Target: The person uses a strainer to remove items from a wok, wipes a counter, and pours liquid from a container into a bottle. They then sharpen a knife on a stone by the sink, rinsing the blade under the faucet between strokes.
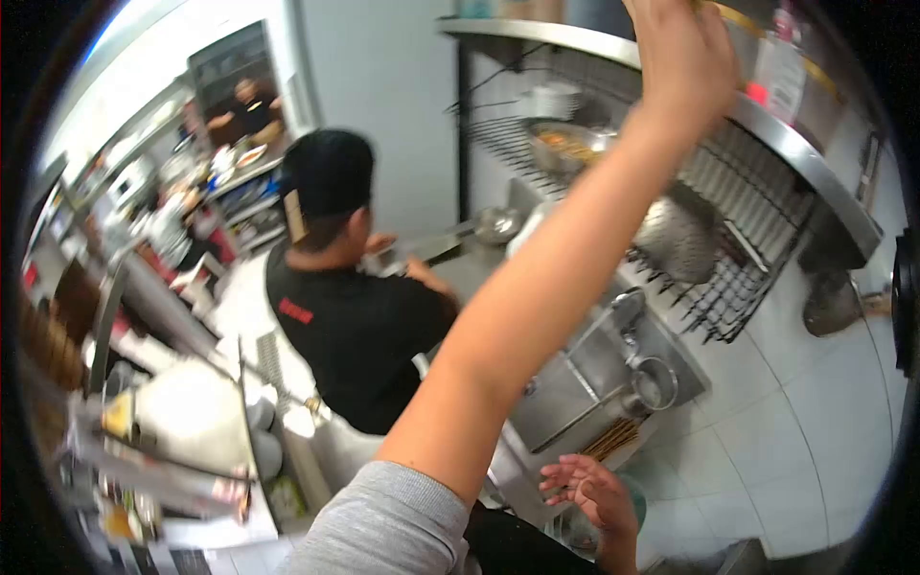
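Note:
My left arm in a grey sleeve stretches up across the view, and my left hand [685,57] is at the edge of the upper metal shelf [537,31]. Its fingers are mostly cut off by the top of the frame, so what they touch or hold is not visible. Low on the right, my right hand [589,494] is open, its fingers spread and slightly curled with nothing in them. It is near a bundle of thin sticks [613,438] and a clear container [575,529]. A clear bottle [781,77] stands on the shelf, right of my left hand.
A co-worker [359,307] in black stands close on the left, hands over the counter. Below the upper shelf, a wire rack [489,134] holds a bowl of food [565,146]. A metal sink [565,383] lies beneath my left arm. Another person [251,110] is farther back.

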`<act>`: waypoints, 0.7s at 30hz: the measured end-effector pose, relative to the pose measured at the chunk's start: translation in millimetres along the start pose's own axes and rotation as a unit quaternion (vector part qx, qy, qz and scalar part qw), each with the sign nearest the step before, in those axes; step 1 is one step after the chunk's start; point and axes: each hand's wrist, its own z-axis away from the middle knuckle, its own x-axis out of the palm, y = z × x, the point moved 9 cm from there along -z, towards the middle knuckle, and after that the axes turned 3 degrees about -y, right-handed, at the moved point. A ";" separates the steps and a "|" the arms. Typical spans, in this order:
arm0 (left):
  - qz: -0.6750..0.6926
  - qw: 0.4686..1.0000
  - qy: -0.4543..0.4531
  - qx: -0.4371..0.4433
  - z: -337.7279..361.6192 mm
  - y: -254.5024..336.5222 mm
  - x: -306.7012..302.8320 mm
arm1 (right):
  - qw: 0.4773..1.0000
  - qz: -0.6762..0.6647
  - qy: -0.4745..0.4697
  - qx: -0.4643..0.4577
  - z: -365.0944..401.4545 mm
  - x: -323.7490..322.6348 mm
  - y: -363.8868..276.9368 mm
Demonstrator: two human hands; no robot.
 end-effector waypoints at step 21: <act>-0.704 0.480 -0.005 -0.523 258.0 500.8 -749.1 | 0.820 0.178 -0.455 0.298 -23.5 257.6 304.3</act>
